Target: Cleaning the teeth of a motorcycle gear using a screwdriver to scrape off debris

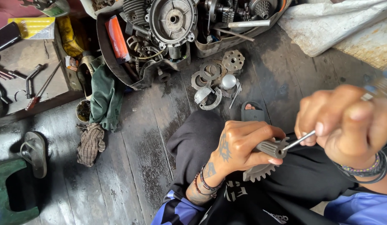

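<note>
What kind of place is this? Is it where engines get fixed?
Probably a small repair workshop. An opened engine sits on the dark wooden floor, loose metal parts lie beside it, and hand tools rest nearby.

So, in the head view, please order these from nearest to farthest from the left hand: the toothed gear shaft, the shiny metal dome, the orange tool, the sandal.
1. Toothed gear shaft: held in the left hand itself.
2. Shiny metal dome: on the floor above the hand, among loose parts.
3. Orange tool: upper left, in the black tray.
4. Sandal: far left on the floor.
</note>
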